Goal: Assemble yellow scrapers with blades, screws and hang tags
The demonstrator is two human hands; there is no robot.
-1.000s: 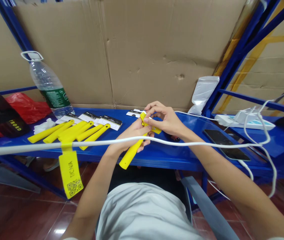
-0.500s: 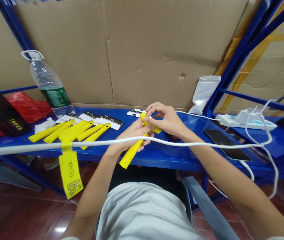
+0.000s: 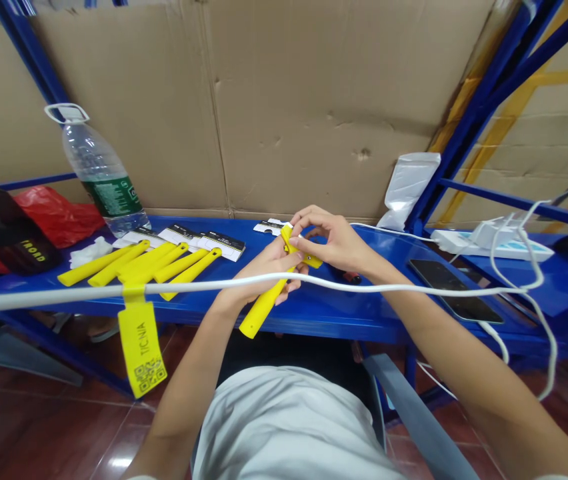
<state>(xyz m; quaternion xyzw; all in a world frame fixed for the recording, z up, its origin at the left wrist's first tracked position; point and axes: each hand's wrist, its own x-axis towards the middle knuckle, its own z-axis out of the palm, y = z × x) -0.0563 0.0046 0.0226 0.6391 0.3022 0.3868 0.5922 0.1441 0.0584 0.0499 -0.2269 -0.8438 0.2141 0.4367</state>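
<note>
Above the table's front edge, my left hand point(image 3: 269, 265) is closed around a long yellow handle point(image 3: 263, 312), its wide end slanting down toward me. My right hand point(image 3: 331, 243) is closed too, thumb and fingers pinched at the handle's upper end, close to my left thumb. A second yellow piece point(image 3: 314, 260) with a small dark hole shows beneath the right fingers; whether it joins the handle I cannot tell. Several similar yellow handles point(image 3: 187, 272) lie side by side on the left, near black-and-white printed cards point(image 3: 223, 245).
A plastic bottle point(image 3: 107, 173), a red bag point(image 3: 59, 217) and a black case point(image 3: 7, 230) stand on the left of the blue table point(image 3: 359, 317). At right are a phone point(image 3: 457, 290) and a power strip point(image 3: 494, 245). A white cable point(image 3: 389, 289) with a yellow tag point(image 3: 142, 350) crosses the view.
The right fingers have shifted very slightly at the handle's upper end. Otherwise both hands and the handle stay where they were.
</note>
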